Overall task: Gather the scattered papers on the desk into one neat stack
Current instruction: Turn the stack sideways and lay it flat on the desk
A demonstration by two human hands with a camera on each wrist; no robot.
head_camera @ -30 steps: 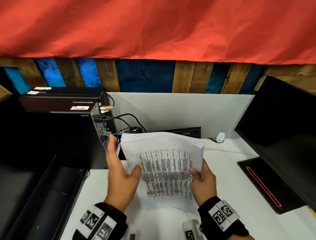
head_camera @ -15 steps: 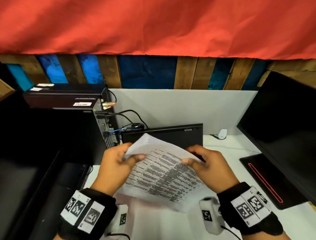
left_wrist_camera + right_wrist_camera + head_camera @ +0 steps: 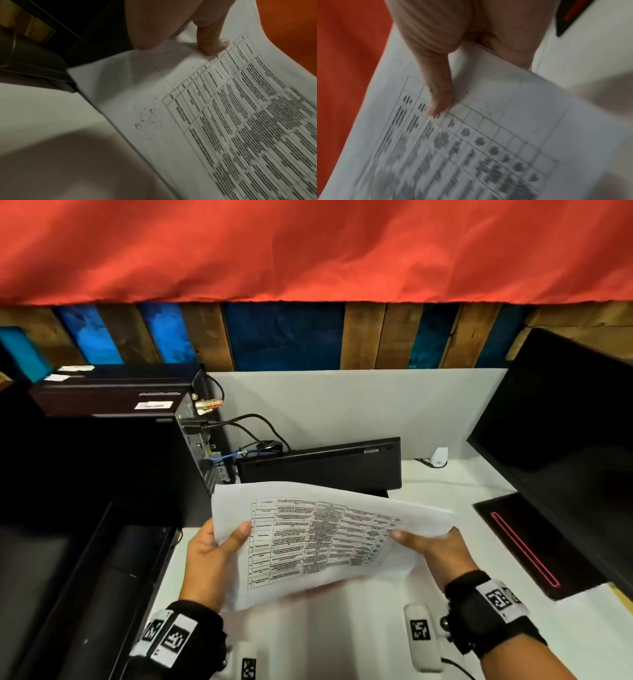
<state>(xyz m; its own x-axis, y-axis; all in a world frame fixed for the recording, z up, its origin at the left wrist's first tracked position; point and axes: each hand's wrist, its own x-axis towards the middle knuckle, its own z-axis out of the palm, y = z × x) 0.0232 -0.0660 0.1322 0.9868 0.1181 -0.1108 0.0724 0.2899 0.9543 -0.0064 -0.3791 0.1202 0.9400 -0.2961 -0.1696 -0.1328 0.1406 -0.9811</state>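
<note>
desk (image 3: 455,484): white, smooth and matte; it runs under both hands, with a black monitor base at its right edge
papers (image 3: 322,539): thin white sheets, flexible and bowed, printed with a grey table; held in the air above the desk between the hands, long axis left to right, far edge near a black keyboard
left hand (image 3: 209,563): pinches the papers' left edge, thumb on top, fingers underneath
right hand (image 3: 435,549): pinches the right edge the same way
reach: both hands equally near, one at each short end; lowering flat looks like the next need
</note>
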